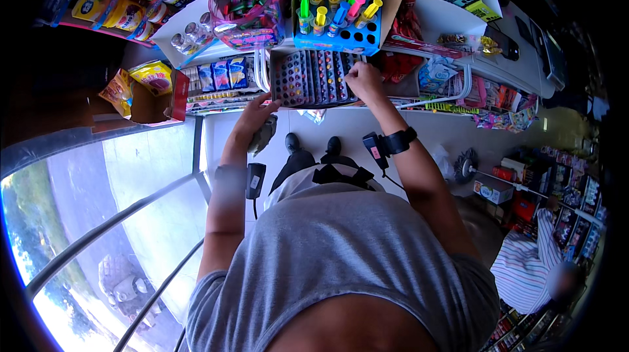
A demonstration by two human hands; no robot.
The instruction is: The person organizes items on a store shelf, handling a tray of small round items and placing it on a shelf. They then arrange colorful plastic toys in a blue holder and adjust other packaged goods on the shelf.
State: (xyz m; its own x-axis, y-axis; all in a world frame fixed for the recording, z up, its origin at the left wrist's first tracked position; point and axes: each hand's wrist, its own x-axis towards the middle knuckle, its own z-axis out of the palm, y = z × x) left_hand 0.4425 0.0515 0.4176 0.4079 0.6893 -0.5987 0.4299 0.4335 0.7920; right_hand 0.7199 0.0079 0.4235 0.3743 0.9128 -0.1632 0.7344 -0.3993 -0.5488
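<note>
An open shallow box (273,77) holds rows of blister strips (314,77) with small coloured balls inside, probably candy. It sits on the display rack in front of me. My left hand (251,118) is at the box's near left corner, fingertips at its edge. A crumpled grey cloth (264,135) is tucked under that palm. At the box's right side is my right hand (364,80), its fingers curled over the rightmost strips. Those fingertips are hidden, so I cannot tell whether they grip a strip.
Behind the box stands a blue carton (336,43) of coloured syringe-shaped tubes. A clear pink-rimmed jar (245,13) of wrapped sweets is to its left. White wire rails (464,84) edge the rack. A person in a striped shirt (523,268) is at the lower right.
</note>
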